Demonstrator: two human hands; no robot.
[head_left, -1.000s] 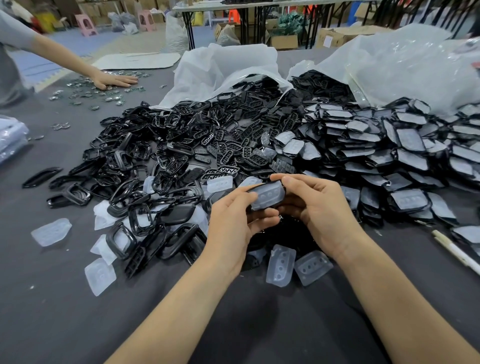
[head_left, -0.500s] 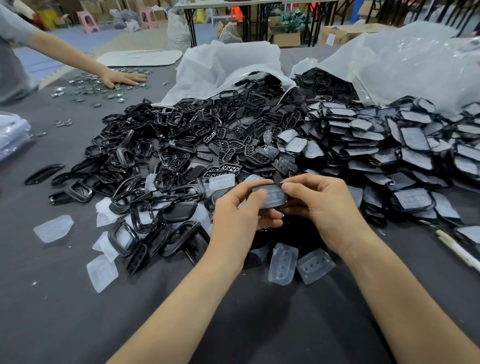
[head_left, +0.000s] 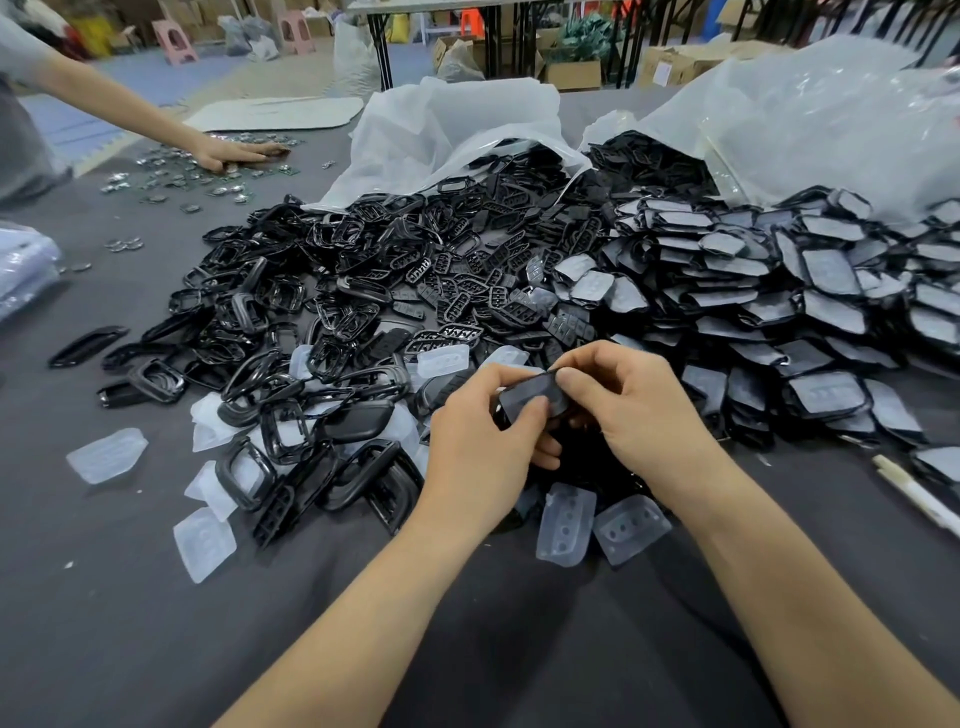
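Both hands meet just above the desk (head_left: 467, 649), in front of the heaped parts, and share one small black casing (head_left: 530, 397) whose face shows a cloudy, translucent pad. The left hand (head_left: 483, 447) curls its fingers beneath the casing and presses its thumb on the near edge; the right hand (head_left: 639, 410) pinches the far right end between thumb and forefinger. Directly under the hands lies a dark clump of more parts, and just beside the wrists two clear rubber pads (head_left: 566, 522) lie on the grey cloth. To the left sprawls a tangled pile of black frames (head_left: 311, 322), with more clear pads mixed in and one loose pad (head_left: 106, 454) lying well apart. To the right, stacked casings (head_left: 753, 291) with pads already in them overlap in rows. Behind both heaps, two white plastic bags (head_left: 457, 124) gape open, spilling parts. A white pen (head_left: 914, 493) lies near the right edge. Far left, another person's hand (head_left: 234, 155) rests on scattered small metal pieces (head_left: 171, 176).
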